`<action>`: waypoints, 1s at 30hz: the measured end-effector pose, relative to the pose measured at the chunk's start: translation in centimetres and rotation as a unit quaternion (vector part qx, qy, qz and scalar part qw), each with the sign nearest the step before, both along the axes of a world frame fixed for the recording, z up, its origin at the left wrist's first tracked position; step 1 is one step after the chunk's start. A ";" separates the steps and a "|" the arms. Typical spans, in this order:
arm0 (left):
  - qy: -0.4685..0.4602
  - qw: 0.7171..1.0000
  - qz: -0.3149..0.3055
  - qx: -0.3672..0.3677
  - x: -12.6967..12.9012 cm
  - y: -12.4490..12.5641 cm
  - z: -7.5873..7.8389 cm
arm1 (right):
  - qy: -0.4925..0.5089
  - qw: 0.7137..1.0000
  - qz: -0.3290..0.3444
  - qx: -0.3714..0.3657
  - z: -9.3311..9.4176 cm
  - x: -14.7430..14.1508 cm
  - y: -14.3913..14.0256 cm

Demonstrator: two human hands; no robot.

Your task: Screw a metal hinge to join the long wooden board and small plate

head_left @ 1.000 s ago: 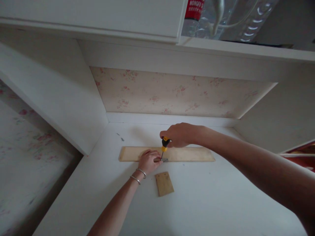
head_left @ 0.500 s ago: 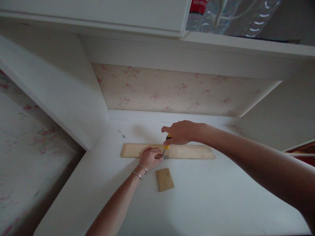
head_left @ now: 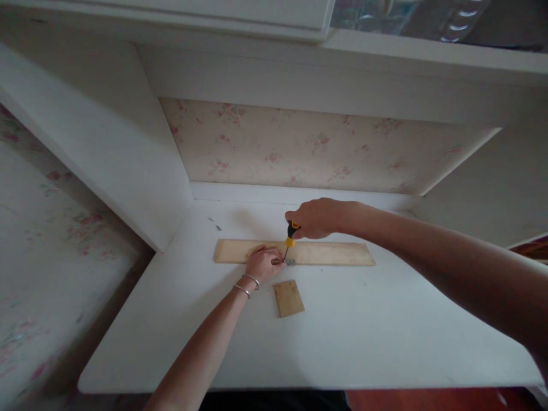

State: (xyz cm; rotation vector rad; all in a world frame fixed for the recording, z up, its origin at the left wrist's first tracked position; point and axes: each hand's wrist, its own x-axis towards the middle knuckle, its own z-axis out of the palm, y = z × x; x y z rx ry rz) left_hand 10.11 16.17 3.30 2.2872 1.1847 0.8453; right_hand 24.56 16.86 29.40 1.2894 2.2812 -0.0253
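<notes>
My right hand (head_left: 314, 218) is closed round the yellow and black handle of a screwdriver (head_left: 291, 234). The screwdriver points down, slightly tilted, its tip by a small grey metal hinge (head_left: 290, 262) at the near edge of a long wooden board (head_left: 334, 254). Over the board's middle, my left hand (head_left: 263, 262) has its fingers bent, with thumb and forefinger pinched at the hinge's left end. Whether a screw is under those fingertips is hidden. Closer to me lies a small wooden piece (head_left: 290, 298) with dark holes along its far edge.
Everything lies on a white desk (head_left: 363, 337) with a rounded front left corner. Small bits (head_left: 216, 226) lie behind the board's left end. A white side panel (head_left: 107, 137) stands at left, and an overhead cabinet (head_left: 192, 14) hangs above.
The view has tipped down, bringing the desk's front edge into sight. My right hand's forefinger, stretched out before, is now wrapped round the screwdriver handle. My left hand stays at the hinge.
</notes>
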 end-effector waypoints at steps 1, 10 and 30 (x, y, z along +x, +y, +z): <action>0.001 1.000 -0.001 0.001 0.0 0.0 0.0 | -0.003 1.000 -0.012 0.008 0.0 -0.1 0.0; 0.006 1.000 0.007 -0.003 0.0 -0.2 -0.2 | 0.010 0.999 -0.018 0.029 -0.7 0.0 0.3; 0.030 0.999 -0.007 0.033 0.2 -0.4 -0.2 | 0.055 0.998 -0.040 -0.011 -0.7 0.7 -0.2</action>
